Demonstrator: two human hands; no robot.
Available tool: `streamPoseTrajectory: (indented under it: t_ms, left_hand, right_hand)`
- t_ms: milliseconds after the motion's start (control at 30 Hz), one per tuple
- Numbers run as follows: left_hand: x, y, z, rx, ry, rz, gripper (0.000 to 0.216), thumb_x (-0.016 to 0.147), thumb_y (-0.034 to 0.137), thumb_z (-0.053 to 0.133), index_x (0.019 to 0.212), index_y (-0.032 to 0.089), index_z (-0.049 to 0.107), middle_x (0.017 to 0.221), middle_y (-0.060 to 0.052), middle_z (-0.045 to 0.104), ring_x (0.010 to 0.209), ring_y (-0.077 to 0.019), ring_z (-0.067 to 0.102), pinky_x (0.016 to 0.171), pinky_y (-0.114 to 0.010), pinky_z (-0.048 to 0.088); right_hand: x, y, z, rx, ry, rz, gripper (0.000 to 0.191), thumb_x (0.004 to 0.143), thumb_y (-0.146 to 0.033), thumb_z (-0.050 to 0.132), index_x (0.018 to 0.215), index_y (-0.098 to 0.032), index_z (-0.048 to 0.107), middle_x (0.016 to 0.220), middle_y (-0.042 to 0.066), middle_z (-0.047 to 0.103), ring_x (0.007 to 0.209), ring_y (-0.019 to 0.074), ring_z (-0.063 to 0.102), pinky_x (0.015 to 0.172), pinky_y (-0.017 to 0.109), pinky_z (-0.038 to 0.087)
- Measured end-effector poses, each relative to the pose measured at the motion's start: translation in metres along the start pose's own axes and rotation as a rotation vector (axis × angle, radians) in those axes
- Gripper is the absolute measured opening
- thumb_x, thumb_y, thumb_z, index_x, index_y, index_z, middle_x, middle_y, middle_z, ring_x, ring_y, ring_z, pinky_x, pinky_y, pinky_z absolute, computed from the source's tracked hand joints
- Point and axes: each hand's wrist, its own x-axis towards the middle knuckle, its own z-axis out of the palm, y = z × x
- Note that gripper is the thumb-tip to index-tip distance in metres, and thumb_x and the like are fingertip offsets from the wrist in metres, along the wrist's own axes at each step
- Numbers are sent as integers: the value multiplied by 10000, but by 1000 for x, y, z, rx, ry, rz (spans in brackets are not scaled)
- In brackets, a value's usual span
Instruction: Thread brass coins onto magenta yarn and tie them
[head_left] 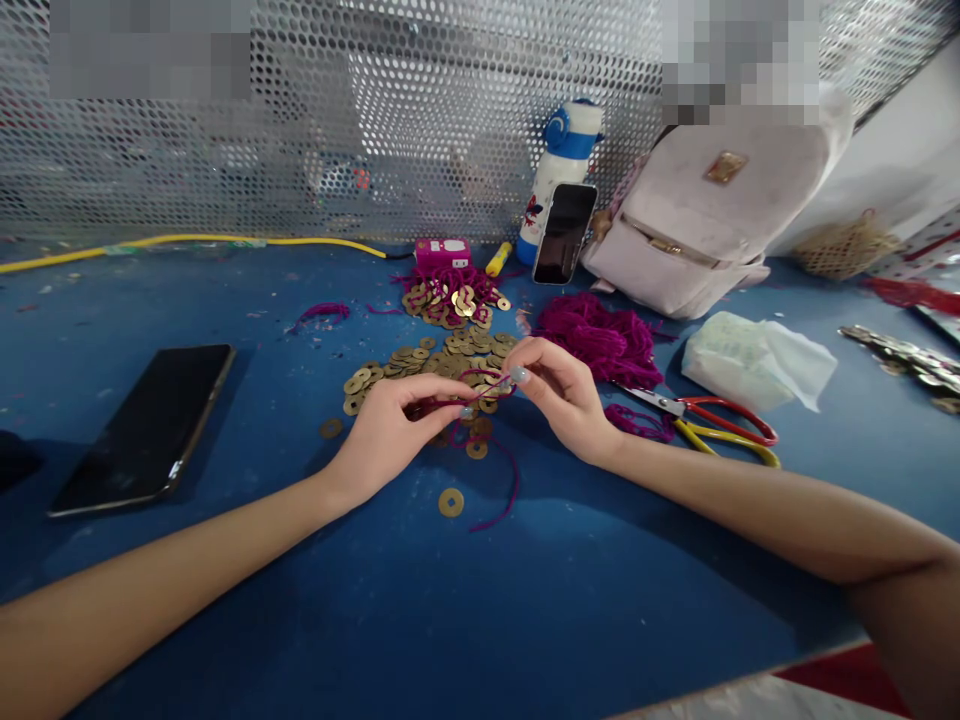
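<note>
My left hand (401, 425) pinches a thin purple cord (514, 478) between thumb and fingers. Opposite it, my right hand (559, 400) is closed on the same cord, thumb and forefinger together. Between the hands the cord forms a small loop, and a loose tail curls down onto the table. Under and behind my fingers lies a pile of brass coins (401, 362) with square holes. One single coin (451, 502) rests nearer to me. Whether a coin hangs on the held cord I cannot tell.
Scissors (705, 412) with red and yellow handles lie right of my right hand, by purple yarn (600, 338). Strung coins (450, 300) sit behind the pile. A phone (150, 425) lies left. A bottle (559, 170), propped phone (566, 232) and backpack (690, 220) stand at the back.
</note>
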Motion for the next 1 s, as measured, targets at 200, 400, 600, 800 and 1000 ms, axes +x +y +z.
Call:
streamPoseTrajectory:
  t_ms: [200, 400, 600, 800, 1000]
  left_hand:
    - [-2, 4, -2, 3, 31, 22, 122, 839, 268, 683, 851, 204, 786, 774, -29, 719, 683, -155, 624, 610, -250, 461]
    - [-2, 5, -2, -56, 73, 37, 107, 827, 244, 684, 789, 180, 760, 776, -36, 710, 690, -149, 625, 603, -239, 474]
    - [-3, 6, -1, -188, 66, -43, 76, 813, 226, 690, 787, 170, 734, 731, -16, 717, 552, -103, 590, 526, -204, 483]
    - [-3, 7, 1, -212, 57, -46, 76, 805, 221, 693, 771, 165, 730, 676, -7, 707, 507, -96, 578, 500, -200, 477]
    - [-3, 6, 2, -73, 35, -21, 77, 815, 190, 672, 771, 163, 729, 702, -12, 713, 591, -121, 610, 539, -207, 465]
  right_hand:
    - [2, -1, 1, -158, 74, -12, 88, 928, -289, 598, 976, -215, 602, 973, 50, 594, 910, 169, 565, 725, 300, 474]
    - [-3, -9, 2, -413, -140, -261, 205, 923, -399, 621, 843, -255, 743, 732, 21, 561, 737, 167, 514, 684, 341, 436]
    - [-4, -6, 6, -472, -215, -176, 309, 894, -493, 619, 940, -225, 764, 765, 43, 579, 759, 183, 518, 676, 335, 433]
    - [-6, -8, 17, -176, -273, 127, 211, 866, -387, 695, 799, -188, 717, 694, -4, 555, 712, 144, 536, 683, 289, 440]
    - [-8, -21, 14, -280, -288, -127, 172, 943, -222, 546, 813, -189, 654, 810, 36, 546, 799, 169, 508, 746, 337, 423]
